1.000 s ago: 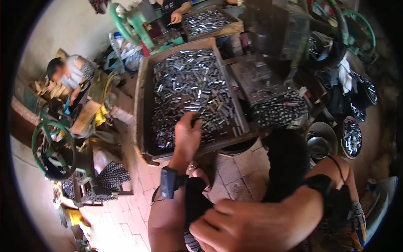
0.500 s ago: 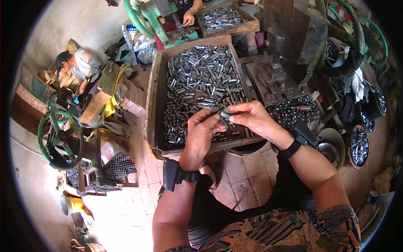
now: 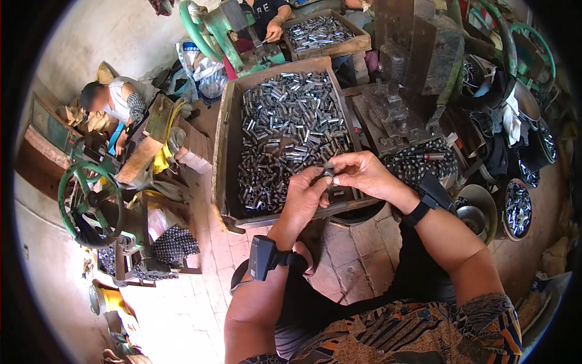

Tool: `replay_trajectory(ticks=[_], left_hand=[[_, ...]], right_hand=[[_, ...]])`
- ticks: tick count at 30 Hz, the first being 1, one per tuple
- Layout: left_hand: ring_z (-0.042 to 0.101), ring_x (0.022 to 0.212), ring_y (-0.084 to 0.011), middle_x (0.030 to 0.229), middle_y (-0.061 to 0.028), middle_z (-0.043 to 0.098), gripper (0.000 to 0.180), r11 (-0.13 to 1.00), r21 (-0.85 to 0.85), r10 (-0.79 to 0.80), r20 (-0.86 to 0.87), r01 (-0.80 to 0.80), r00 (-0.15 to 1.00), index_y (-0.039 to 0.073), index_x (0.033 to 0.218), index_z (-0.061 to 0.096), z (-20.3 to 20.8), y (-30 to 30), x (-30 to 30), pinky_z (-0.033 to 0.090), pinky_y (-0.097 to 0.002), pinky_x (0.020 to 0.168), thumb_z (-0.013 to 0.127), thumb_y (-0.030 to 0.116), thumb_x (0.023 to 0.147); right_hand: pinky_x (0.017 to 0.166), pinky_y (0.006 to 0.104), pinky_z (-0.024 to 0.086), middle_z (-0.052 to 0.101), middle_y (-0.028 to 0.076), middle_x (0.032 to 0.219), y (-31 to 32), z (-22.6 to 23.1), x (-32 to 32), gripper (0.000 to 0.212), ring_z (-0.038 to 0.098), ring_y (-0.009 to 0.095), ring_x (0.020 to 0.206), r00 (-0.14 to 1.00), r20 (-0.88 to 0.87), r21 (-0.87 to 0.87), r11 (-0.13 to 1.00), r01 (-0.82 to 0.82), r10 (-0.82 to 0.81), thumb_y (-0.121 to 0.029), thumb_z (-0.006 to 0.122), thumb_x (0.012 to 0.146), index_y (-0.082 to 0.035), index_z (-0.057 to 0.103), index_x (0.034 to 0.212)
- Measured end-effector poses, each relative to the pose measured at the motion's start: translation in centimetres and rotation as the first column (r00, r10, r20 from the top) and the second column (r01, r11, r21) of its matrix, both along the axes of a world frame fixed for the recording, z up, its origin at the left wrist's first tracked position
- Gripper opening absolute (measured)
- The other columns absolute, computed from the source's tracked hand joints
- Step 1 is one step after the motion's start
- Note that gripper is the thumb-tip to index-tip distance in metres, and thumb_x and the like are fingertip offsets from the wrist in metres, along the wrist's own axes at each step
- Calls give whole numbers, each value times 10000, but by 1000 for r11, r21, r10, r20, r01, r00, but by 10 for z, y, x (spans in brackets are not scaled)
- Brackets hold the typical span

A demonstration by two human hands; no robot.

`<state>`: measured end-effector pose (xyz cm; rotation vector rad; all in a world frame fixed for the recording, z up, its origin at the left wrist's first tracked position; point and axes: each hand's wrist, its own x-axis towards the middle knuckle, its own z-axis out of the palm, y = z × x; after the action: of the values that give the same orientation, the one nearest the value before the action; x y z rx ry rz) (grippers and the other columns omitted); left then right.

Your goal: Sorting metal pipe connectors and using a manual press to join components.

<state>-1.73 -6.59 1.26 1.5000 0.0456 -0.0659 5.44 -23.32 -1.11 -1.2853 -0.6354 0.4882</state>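
Over the near edge of a wooden tray [image 3: 219, 151], my two hands meet fingertip to fingertip. Pinched between them is a small dark metal sleeve [image 3: 328, 172], partly hidden by the fingers. My left hand [image 3: 303, 195] is closed on it from the left, thumb and forefinger together. From the right, my right hand [image 3: 364, 176] grips it between thumb and fingers. Many short metal tubes [image 3: 291, 103], some shiny and some dull, fill the tray below and beyond my hands.
A heavy metal press [image 3: 394, 115] stands right of the tray, with a screwdriver [image 3: 430, 156] on dotted cloth beside it. Metal bowls [image 3: 473, 219] and a bucket of parts [image 3: 518, 209] sit at the right. Co-workers are at the far left and back; a green handwheel [image 3: 91, 197] stands left.
My left hand has shifted right and slightly down, and its fingers now close around the sleeve. My right hand stays nearly in place. The co-worker at the left has moved their arm and head.
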Motion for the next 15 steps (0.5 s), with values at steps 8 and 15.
replay_trajectory(ticks=[8,15], left_hand=[[459,448,-62,632,2,547,68,982,175,71,-24,-66,997,-5,866,614,0,12,2,369,-206,405,605,58,842],[633,631,-176,802,-90,606,152,962,-201,174,-77,-187,982,-63,988,553,-3,18,1,545,-287,585,548,41,878]], right_hand=[[722,219,481,621,43,896,-12,0,-3,416,565,87,799,996,52,-258,964,-57,73,77,623,785,-3,574,1190],[698,214,493,627,57,892,-10,-5,-5,362,580,84,780,1000,8,-125,992,17,-16,67,624,791,0,593,1146]])
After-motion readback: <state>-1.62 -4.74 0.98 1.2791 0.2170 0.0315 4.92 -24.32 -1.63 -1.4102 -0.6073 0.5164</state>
